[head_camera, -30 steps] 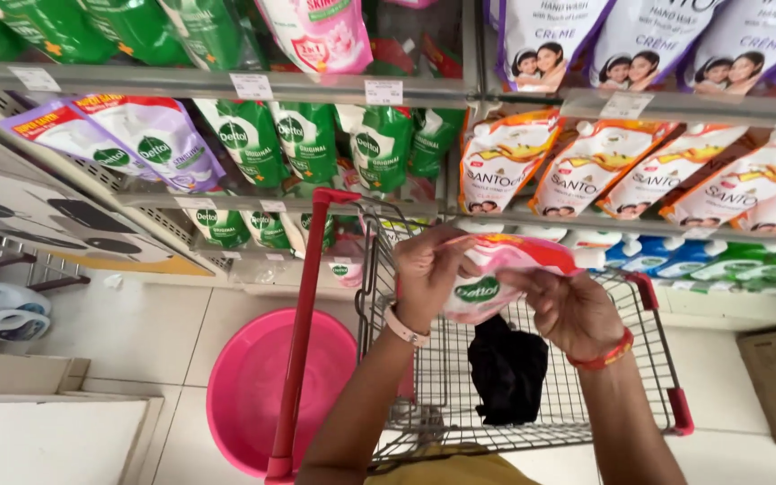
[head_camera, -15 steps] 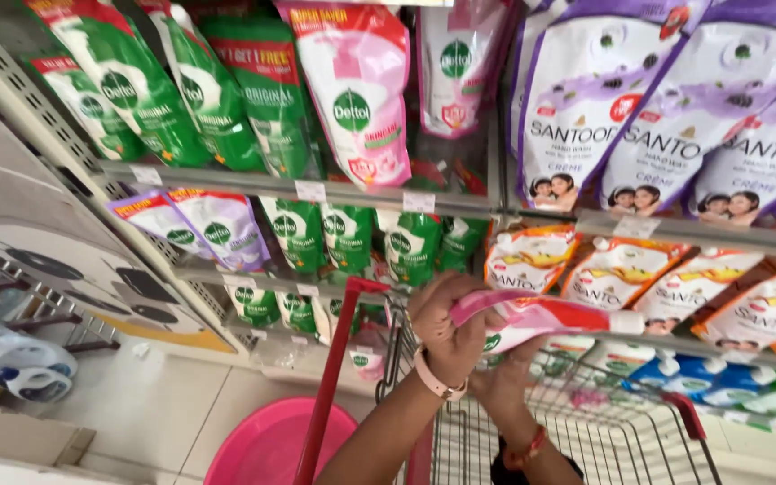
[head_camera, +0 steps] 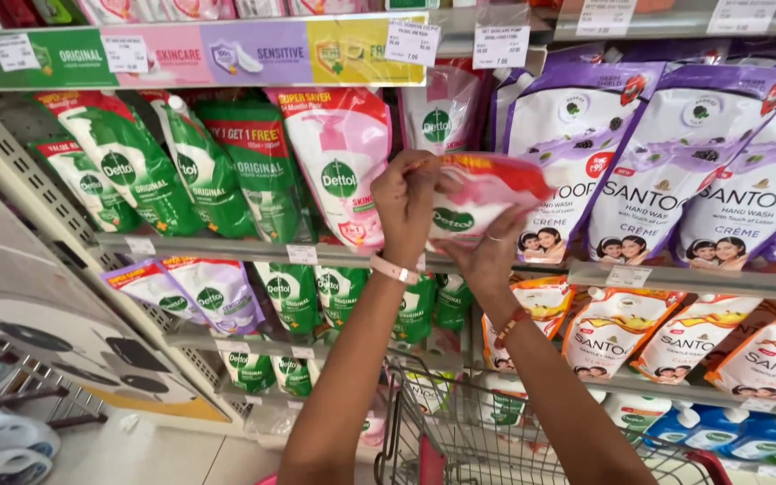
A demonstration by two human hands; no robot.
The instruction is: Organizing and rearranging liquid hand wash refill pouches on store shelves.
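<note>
Both hands hold one pink-and-white refill pouch (head_camera: 473, 202) raised before the upper shelf (head_camera: 226, 244), near its middle. Left hand (head_camera: 403, 202): grip pinching the pouch's top left edge. Right hand (head_camera: 487, 260): grip cupped beneath, fingers pressed to its underside. In my judgement, sound handling calls for support underneath, a level pouch, and clearance from the neighbouring pink pouch (head_camera: 339, 162) and purple pouches (head_camera: 577, 153)

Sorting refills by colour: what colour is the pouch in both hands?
Pink and white pouch with a red top, clearest in the head view.
</note>
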